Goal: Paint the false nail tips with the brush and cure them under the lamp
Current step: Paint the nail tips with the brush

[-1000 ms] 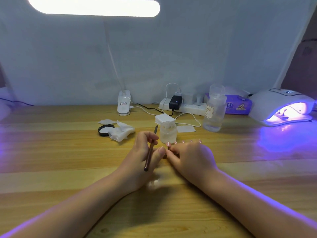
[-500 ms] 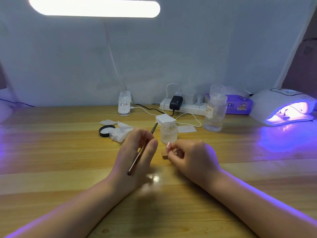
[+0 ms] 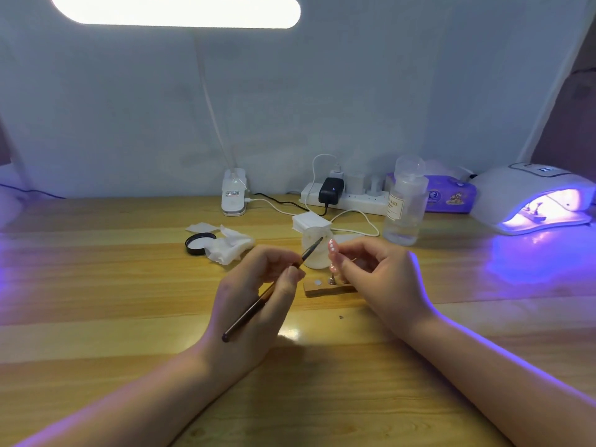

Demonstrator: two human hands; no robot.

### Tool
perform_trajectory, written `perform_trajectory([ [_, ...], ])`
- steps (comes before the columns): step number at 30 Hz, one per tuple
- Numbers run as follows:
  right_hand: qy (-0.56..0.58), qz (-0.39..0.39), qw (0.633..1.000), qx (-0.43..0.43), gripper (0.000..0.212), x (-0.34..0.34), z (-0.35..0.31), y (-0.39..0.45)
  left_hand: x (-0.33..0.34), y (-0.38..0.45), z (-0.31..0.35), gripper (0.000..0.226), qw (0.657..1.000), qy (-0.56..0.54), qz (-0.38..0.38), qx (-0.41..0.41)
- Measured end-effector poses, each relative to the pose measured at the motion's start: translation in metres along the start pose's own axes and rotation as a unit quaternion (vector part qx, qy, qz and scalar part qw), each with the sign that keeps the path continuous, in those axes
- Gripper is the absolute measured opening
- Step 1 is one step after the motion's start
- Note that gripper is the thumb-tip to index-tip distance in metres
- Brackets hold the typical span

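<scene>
On the pale wooden tabletop (image 3: 96,285) the left hand (image 3: 254,301) pinches a slim dark-brown nail brush (image 3: 272,290) between thumb and curled fingers, its handle running down across the palm and its fine tip pointing up and to the right, close to the right hand (image 3: 377,279). The right hand's thumb and fingers are curled round a pink false nail tip dotted with white (image 3: 332,248), held upright just beside the brush tip; whether a stem under the tip is part of the grasp cannot be told. Below it, between the two hands, a small flat wooden holder block (image 3: 329,288) lies on the tabletop, carrying a round silver disc (image 3: 318,282) and a small metal stand (image 3: 332,280). Just behind the hands stands a small cloudy white jar (image 3: 314,256), partly hidden by the brush. To the left lie a crumpled white wipe (image 3: 230,246) and a round black lid (image 3: 199,242). Farther back stand a clear plastic pump bottle (image 3: 404,208) and a white power strip (image 3: 348,198). At the far right a white curing lamp glowing violet (image 3: 532,195) sits well apart from the hands, casting purple light on the tabletop.
</scene>
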State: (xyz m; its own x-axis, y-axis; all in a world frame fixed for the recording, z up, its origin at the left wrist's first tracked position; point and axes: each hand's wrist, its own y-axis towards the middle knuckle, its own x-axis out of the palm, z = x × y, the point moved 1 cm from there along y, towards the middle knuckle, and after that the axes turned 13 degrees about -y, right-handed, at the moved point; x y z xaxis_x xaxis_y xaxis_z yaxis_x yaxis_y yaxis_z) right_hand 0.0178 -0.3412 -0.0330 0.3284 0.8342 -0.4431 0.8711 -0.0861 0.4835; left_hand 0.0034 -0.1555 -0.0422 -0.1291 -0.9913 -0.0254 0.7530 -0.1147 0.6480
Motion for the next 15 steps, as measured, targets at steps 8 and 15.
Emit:
perform_trajectory([
  [8,-0.001,0.005,1.000,-0.022,0.008,0.0012,0.0066,0.0014,0.0002,-0.0010,-0.0024,0.014,1.000,-0.009,-0.007,0.012],
  [15,-0.045,0.012,0.998,-0.039,0.011,0.0011,0.0065,0.0005,0.0006,-0.0012,-0.0005,0.017,1.000,-0.007,-0.010,0.003],
])
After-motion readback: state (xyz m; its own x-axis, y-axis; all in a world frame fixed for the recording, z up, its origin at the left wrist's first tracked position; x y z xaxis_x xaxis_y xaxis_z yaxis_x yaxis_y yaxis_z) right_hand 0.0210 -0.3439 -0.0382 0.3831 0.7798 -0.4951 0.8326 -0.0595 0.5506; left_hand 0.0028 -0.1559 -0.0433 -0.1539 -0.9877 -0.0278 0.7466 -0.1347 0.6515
